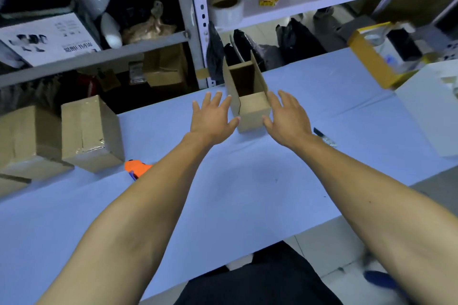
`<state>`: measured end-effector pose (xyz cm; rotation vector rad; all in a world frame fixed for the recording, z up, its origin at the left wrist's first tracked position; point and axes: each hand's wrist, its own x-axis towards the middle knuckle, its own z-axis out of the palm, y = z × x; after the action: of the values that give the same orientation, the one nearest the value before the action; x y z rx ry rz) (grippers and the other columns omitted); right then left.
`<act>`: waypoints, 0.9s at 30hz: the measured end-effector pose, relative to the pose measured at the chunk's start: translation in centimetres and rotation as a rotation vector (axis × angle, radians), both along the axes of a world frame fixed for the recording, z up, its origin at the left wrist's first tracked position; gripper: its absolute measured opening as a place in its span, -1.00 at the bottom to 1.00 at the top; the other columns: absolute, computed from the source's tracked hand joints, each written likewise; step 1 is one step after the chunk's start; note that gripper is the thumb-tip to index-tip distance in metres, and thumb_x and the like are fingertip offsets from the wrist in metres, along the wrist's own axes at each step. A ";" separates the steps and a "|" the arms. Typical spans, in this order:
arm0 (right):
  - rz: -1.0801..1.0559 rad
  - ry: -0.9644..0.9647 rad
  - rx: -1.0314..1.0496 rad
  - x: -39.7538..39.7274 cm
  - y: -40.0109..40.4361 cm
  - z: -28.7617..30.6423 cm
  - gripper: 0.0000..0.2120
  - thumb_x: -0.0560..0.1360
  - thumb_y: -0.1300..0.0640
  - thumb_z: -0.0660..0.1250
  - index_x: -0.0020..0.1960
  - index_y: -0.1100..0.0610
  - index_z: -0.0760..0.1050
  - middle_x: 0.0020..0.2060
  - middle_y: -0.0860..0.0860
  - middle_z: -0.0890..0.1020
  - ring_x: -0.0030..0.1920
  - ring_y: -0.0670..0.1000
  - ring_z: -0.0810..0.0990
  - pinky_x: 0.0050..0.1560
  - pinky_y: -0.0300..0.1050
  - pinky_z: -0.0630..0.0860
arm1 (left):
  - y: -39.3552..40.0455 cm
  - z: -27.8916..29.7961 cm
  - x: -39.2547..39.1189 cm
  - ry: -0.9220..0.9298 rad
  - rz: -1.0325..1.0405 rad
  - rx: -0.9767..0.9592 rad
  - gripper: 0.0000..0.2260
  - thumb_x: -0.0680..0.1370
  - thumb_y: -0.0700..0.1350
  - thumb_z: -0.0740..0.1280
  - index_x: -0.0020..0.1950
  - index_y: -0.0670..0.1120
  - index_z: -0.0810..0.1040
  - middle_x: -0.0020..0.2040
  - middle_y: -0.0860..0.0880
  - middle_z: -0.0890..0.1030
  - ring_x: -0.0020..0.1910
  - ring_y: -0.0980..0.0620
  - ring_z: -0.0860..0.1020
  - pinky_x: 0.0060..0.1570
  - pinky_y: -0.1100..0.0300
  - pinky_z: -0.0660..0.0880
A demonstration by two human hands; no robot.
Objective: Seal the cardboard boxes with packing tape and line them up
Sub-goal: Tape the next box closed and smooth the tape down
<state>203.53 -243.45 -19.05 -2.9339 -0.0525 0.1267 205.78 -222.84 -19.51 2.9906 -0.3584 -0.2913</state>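
While your two hands reach forward over the table (247, 193), an open box (252, 111) stands between them, small and upright, its flaps raised; your left hand (213, 119) lies just beside its left wall with fingers spread wide and straight, gripping nothing; your right hand (287, 119) lies just beside its right wall, fingers likewise spread and holding nothing; whether either palm yet touches cardboard, I cannot tell.

Two taped boxes (91, 134) sit well to the left of your left hand, side by side near the table's far edge; an orange tape dispenser (136, 167) lies near your left forearm, partly hidden under it; a dark knife (322, 136) lies just right of your right wrist.

Judging the risks: the open box looks light and tall for its base, so an uneven squeeze, one hand arriving before the other, could tip it or push it off the far edge, which lies close behind it; pressing the walls too hard could buckle them and leave the flaps meeting crooked, so the tape would not seal flat; your right forearm could sweep the knife as you draw the box back; your left forearm could knock the dispenser off the near side; the upright flaps could catch your fingers and fold the wrong way.
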 end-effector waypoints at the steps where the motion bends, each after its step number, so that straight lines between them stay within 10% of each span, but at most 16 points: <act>1: -0.002 0.010 0.022 0.7 -0.7 -0.3 -0.35 0.63 -0.05 0.20 0.61 0.12 0.03 0.57 0.17 0.12 0.55 0.19 0.08 0.50 0.09 0.16 | -0.6 -0.2 0.5 0.006 0.020 -0.014 -0.37 0.63 0.26 0.10 0.62 0.00 0.07 0.63 -0.08 0.05 0.60 -0.17 -0.04 0.48 -0.30 -0.01; 12: 0.045 0.247 0.352 7.9 -4.1 -3.8 -0.24 0.62 -0.11 0.20 0.62 0.11 -0.14 0.61 0.05 0.01 0.58 0.07 0.03 0.51 0.01 0.13 | -6.2 -2.3 4.8 0.003 0.282 -0.561 -0.25 0.53 0.03 0.41 0.60 -0.07 0.10 0.53 -0.05 0.31 0.46 -0.08 0.34 0.27 -0.02 0.43; 18: 0.021 0.265 0.562 9.7 -3.1 -5.8 -0.34 0.57 0.00 0.23 0.58 -0.07 0.01 0.31 0.06 0.52 0.21 0.16 0.54 0.06 -0.02 0.47 | -7.6 -4.3 5.8 -0.026 0.389 -0.633 -0.29 0.54 -0.16 0.31 0.61 0.06 0.06 0.45 0.00 0.43 0.33 -0.10 0.47 0.14 0.09 0.45; 27: -0.093 0.298 0.615 9.3 -1.3 -7.4 -0.37 0.64 -0.06 0.11 0.60 -0.15 -0.14 0.16 0.10 0.61 0.10 0.19 0.58 0.12 0.11 0.54 | -7.4 -6.0 5.3 -0.039 0.546 -0.821 -0.39 0.63 -0.34 0.11 0.61 0.11 0.12 0.50 0.03 0.40 0.42 0.01 0.41 0.37 0.06 0.42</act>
<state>212.88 -244.73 -26.40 -2.2738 0.0768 0.4446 211.09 -230.24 -25.50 2.1615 0.2838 -0.0109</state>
